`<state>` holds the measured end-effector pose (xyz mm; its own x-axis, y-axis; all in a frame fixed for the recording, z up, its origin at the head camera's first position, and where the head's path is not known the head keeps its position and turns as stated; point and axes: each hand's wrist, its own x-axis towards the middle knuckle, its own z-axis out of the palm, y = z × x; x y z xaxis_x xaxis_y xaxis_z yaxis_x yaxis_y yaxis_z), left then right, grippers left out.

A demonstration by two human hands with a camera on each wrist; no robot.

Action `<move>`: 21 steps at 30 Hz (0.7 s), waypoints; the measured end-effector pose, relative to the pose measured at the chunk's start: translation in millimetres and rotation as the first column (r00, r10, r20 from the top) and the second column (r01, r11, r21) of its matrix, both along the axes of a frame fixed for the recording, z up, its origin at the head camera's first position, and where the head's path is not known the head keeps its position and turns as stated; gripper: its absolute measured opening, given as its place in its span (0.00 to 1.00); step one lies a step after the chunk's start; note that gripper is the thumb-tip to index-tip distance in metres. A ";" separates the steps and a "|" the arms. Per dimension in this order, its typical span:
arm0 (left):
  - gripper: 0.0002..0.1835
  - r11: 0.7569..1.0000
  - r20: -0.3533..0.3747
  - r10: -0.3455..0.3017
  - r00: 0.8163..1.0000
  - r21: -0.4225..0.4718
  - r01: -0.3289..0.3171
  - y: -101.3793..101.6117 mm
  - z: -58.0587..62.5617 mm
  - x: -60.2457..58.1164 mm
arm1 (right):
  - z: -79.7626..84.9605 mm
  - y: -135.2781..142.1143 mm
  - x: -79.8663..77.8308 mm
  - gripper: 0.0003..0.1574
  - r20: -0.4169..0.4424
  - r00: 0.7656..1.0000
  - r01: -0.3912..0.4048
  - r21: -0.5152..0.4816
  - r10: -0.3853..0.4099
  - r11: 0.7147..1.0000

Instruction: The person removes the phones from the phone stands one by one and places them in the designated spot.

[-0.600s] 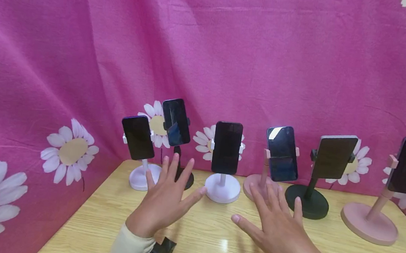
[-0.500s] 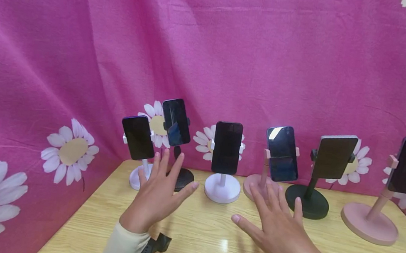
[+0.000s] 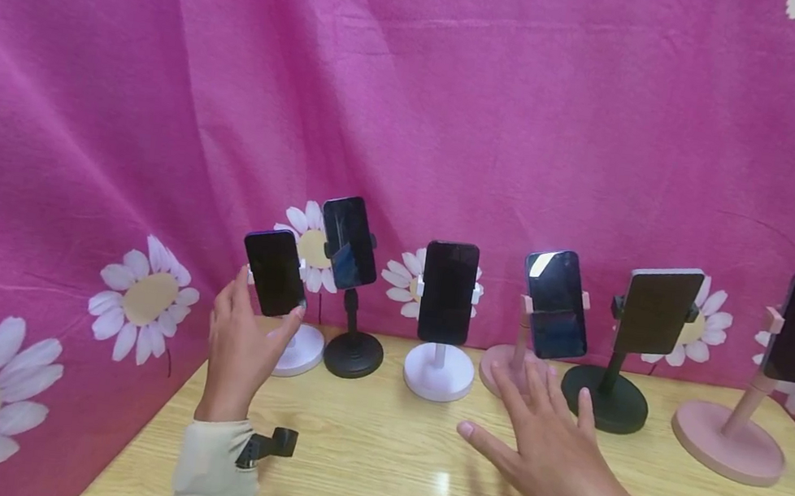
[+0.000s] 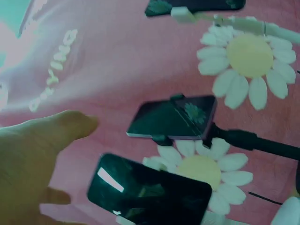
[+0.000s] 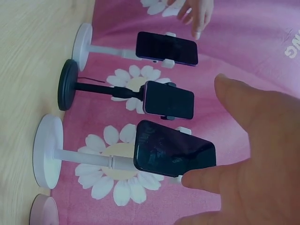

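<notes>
My left hand (image 3: 241, 353) is raised before the leftmost phone (image 3: 275, 271), which is held in the clamp of a white stand (image 3: 303, 354). In the head view its fingers lie along the phone's left edge and the thumb overlaps the lower right corner. From the right wrist view, the left fingers (image 5: 199, 21) appear apart from that phone. My right hand (image 3: 558, 450) hovers over the table, fingers straight and spread, holding nothing. Its fingertips overlap the base of a pink stand (image 3: 494, 369) that bears a blue-edged phone (image 3: 556, 303).
Beside the left phone stands a black stand (image 3: 353, 355) with a phone (image 3: 349, 242). Another white stand (image 3: 438, 373) is at centre. To the right are a dark stand (image 3: 608, 403) with a wider device and a larger pink stand (image 3: 728, 445). A pink flowered cloth (image 3: 603, 124) hangs behind.
My left hand has moved left and slightly up, from in front of the black stand to the leftmost phone, its fingers drawing closer together. The right hand stays almost where it was.
</notes>
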<state>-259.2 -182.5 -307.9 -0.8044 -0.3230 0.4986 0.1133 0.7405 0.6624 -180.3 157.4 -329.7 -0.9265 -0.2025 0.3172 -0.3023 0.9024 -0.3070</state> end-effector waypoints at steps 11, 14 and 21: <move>0.51 0.967 -0.027 -0.019 0.999 0.252 0.025 -23.9 -13.5 -41.6 | 0.7 1.8 -1.1 0.56 -0.050 0.999 0.014 -0.008 -0.015 1.000; 0.48 0.951 -0.037 -0.067 0.997 0.300 0.075 -34.6 -14.7 -58.7 | 1.2 3.2 -1.4 0.57 -0.048 0.999 0.019 -0.009 -0.019 1.000; 0.41 0.832 -0.026 -0.265 0.964 0.499 0.243 -58.6 -9.6 -84.6 | -0.8 7.0 -2.7 0.56 -0.060 0.998 0.000 0.005 0.001 1.000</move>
